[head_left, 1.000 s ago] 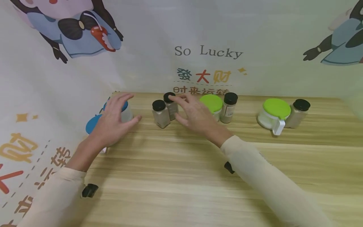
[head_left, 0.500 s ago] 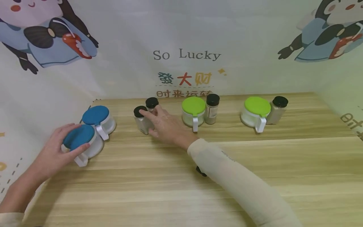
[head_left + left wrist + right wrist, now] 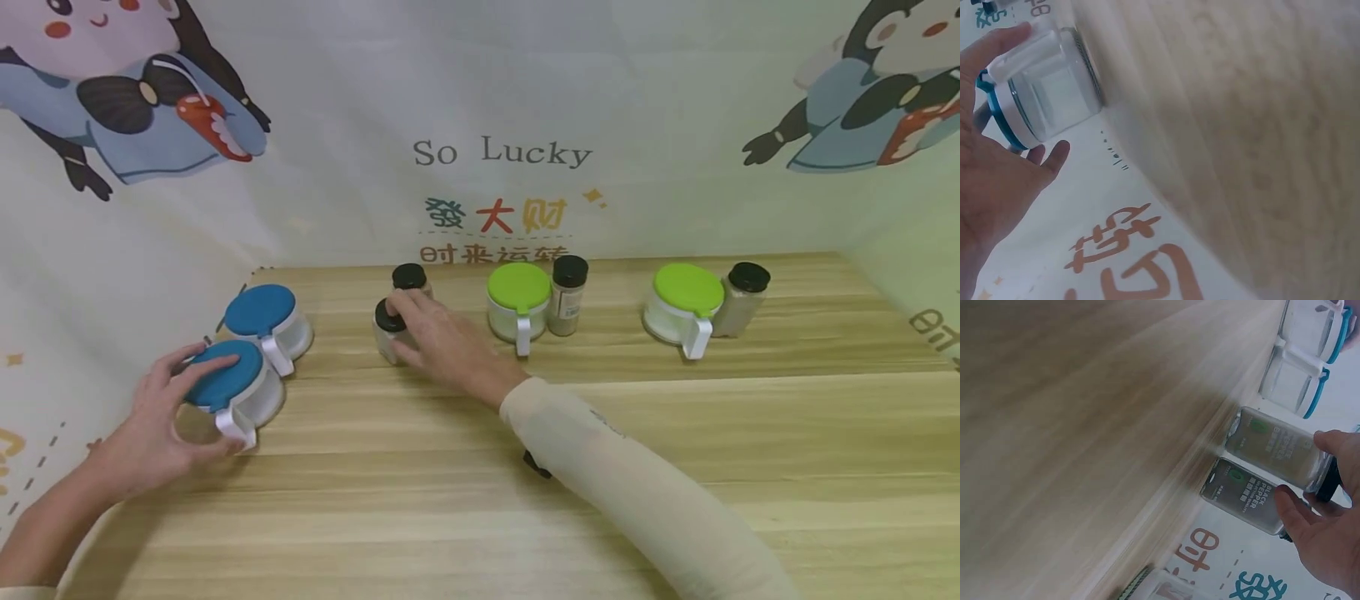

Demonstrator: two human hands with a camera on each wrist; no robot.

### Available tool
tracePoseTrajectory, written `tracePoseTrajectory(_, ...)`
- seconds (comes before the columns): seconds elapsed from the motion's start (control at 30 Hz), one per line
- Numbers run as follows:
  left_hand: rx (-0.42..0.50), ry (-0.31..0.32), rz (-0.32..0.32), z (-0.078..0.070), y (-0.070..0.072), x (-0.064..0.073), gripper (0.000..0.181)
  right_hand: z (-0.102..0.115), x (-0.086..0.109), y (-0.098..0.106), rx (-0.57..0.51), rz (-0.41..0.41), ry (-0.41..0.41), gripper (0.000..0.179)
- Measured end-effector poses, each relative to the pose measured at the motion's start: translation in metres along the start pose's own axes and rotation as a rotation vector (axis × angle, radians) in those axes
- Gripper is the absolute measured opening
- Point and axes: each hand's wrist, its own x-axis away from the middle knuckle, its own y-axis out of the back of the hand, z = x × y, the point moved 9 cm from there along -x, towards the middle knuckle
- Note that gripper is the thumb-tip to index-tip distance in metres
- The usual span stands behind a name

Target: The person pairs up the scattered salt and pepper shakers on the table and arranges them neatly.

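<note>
Two clear jars near the table's (image 3: 675,433) left edge had blue lids (image 3: 222,385) and white handles. Two jars along the back edge had lime-green lids (image 3: 519,287). The spice bottles (image 3: 567,285) wore black caps over greyish powder. The table showed pale wood grain.

Left hand (image 3: 153,433) fingers curled, right hand (image 3: 442,342) fingers curled, arm outstretched
</note>
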Motion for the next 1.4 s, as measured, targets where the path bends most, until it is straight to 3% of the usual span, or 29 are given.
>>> tracePoseTrajectory(0.1,0.044,0.022,0.025,0.004,-0.004,0.002,0.107,0.001,-0.002,-0.003,-0.019,0.004,0.005,0.038)
tracePoseTrajectory(0.37,0.245,0.103,0.121,0.017,-0.008,0.006,0.134,0.005,-0.001,-0.007,0.011,-0.029,0.035,0.046)
tracePoseTrajectory(0.47,0.230,0.123,0.134,0.018,-0.009,0.005,0.134,0.004,0.002,-0.009,-0.008,-0.004,0.021,0.052)
tracePoseTrajectory(0.6,0.215,0.103,0.121,0.015,-0.011,0.002,0.135,0.000,0.007,-0.012,-0.062,0.043,0.003,0.061)
tracePoseTrajectory(0.83,0.235,0.112,0.125,0.017,-0.012,-0.002,0.131,-0.002,0.012,-0.005,-0.162,0.029,0.063,0.062)
tracePoseTrajectory(1.13,0.135,0.142,0.114,0.019,-0.008,-0.004,0.120,0.001,0.017,-0.003,-0.201,0.047,0.088,0.059)
tracePoseTrajectory(1.27,0.110,0.141,0.101,0.012,-0.006,0.004,0.117,0.004,0.021,0.001,-0.253,0.067,0.081,0.060)
tracePoseTrajectory(1.4,0.093,0.132,0.106,-0.008,-0.004,0.007,0.116,0.010,0.033,0.013,-0.323,0.032,0.095,0.062)
